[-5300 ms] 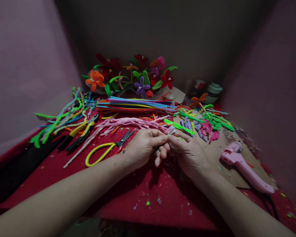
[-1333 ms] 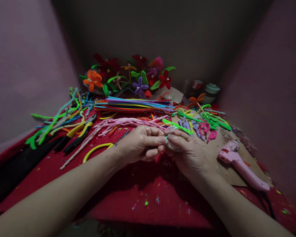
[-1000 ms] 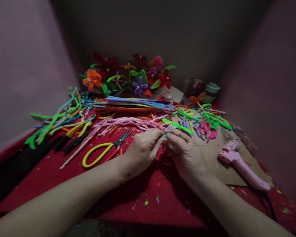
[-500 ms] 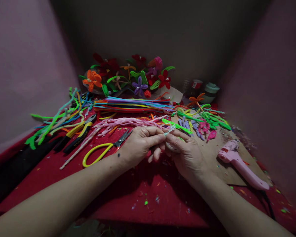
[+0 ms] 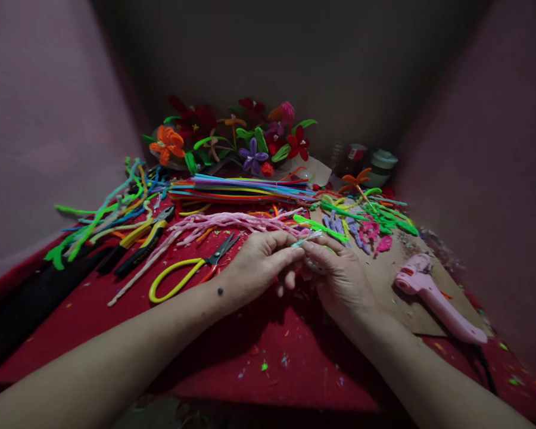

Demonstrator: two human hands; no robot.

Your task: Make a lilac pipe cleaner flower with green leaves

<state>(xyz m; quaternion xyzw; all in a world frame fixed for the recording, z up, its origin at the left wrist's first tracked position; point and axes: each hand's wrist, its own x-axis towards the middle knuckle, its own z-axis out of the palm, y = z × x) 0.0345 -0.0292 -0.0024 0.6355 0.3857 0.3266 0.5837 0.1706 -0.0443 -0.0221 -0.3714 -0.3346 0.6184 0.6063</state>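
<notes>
My left hand (image 5: 263, 259) and my right hand (image 5: 339, 274) meet over the front middle of the table. Between their thumbs and fingers is a small bundle of thin white strands (image 5: 311, 235), pale green at its left end. Both hands are closed in a pinch on it. A pale rounded thing (image 5: 315, 266) is partly hidden under my right fingers; I cannot tell its kind. Yellow-handled scissors (image 5: 178, 279) lie just left of my left hand. Behind my fingers are pink fuzzy stems (image 5: 232, 221) and a bright green pipe-cleaner piece (image 5: 319, 226).
Pliers (image 5: 145, 238) lie to the left. A pink glue gun (image 5: 438, 298) rests on a brown board (image 5: 395, 301) at right. Pipe cleaners (image 5: 245, 189) lie behind the hands, with fuzzy flowers (image 5: 252, 156) at the back. A lidded cup (image 5: 381, 167) stands at the back right.
The bundle has tipped lower, and its white ends point more to the right. My left hand has shifted slightly right, its thumb now nearer my right thumb.
</notes>
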